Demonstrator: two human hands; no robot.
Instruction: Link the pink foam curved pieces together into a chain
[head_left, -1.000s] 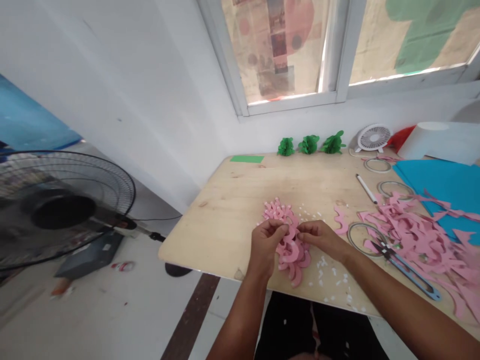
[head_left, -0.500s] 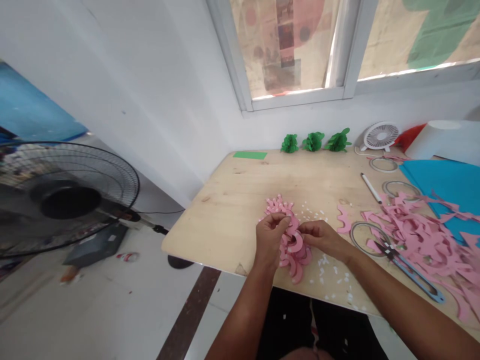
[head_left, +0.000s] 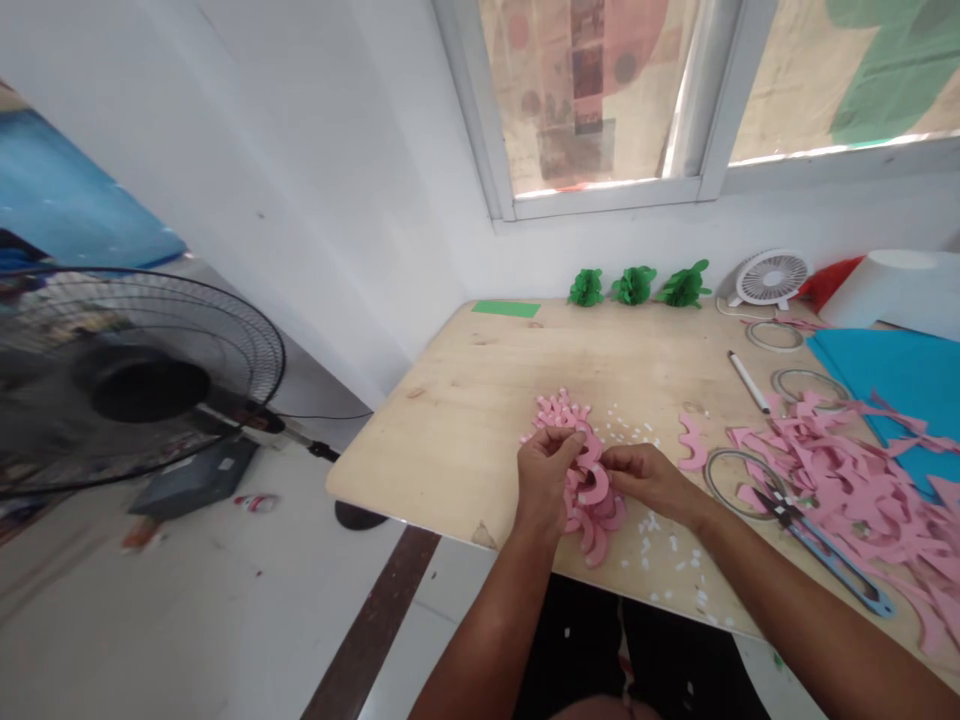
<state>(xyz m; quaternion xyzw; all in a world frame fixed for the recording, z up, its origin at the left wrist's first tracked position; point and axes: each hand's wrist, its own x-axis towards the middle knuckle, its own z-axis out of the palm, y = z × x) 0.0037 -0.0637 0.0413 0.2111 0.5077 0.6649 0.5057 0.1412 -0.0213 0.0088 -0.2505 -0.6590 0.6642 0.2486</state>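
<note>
Between my two hands is a pink wavy cut-out [head_left: 595, 485] with curved edges. My left hand [head_left: 546, 468] pinches its upper left part between thumb and fingers. From the right, the closed fingertips of my right hand [head_left: 646, 478] grip its edge. Beneath and around it lies a heap of similar pink curved pieces [head_left: 595, 545], partly hidden by my hands. More small-ended pink pieces [head_left: 559, 408] fan out just beyond my left hand. One separate pink wavy piece [head_left: 691, 445] rests on the wooden table [head_left: 442, 430], right of my right hand.
Blue-handled snips [head_left: 832, 560] lie by a tape ring [head_left: 739, 482] and pink scraps [head_left: 847, 470]. A white pen [head_left: 748, 382], blue sheets [head_left: 900, 370], green paper shapes [head_left: 634, 285] and a small fan [head_left: 771, 278] are farther back. A large fan [head_left: 150, 380] stands left.
The view has shifted slightly, so the scene sits a little farther right. Both hands keep nearly the same hold on the pink cut-out.
</note>
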